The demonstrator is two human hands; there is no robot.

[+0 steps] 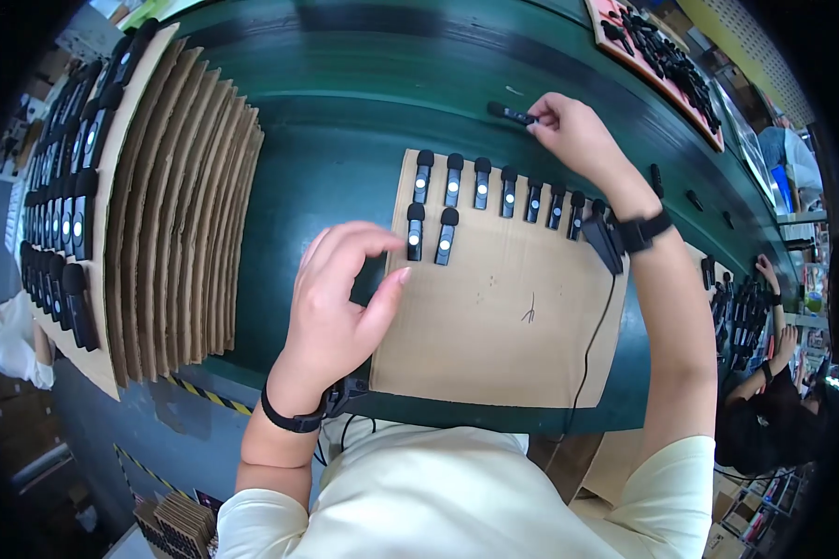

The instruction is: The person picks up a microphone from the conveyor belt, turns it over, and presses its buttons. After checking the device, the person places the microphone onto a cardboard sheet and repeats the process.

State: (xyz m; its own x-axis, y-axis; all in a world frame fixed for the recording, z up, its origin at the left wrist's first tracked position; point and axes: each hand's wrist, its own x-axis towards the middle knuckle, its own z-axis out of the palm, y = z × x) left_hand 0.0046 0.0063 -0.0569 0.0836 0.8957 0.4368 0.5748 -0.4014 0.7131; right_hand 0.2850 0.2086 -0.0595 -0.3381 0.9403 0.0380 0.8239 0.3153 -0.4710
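My right hand (573,135) pinches a small black clip-on microphone (508,113) by one end, above the green work surface beyond the cardboard. Its foam head points away to the left. My left hand (340,298) is open, with thumb and index finger apart, at the left edge of a flat cardboard sheet (494,326). Nothing is between those fingers. Along the sheet's far edge runs a row of several black microphones (482,184), some showing a white round spot. Two more microphones (447,237) lie in a second row, close to my left fingertips.
To the left stands a tall stack of cardboard sheets (182,224), with rows of microphones (79,224) on top. A pink tray (699,116) of loose microphones is at the far right. Loose pieces (694,199) lie on the green bench (345,121). Another person (774,419) works at right.
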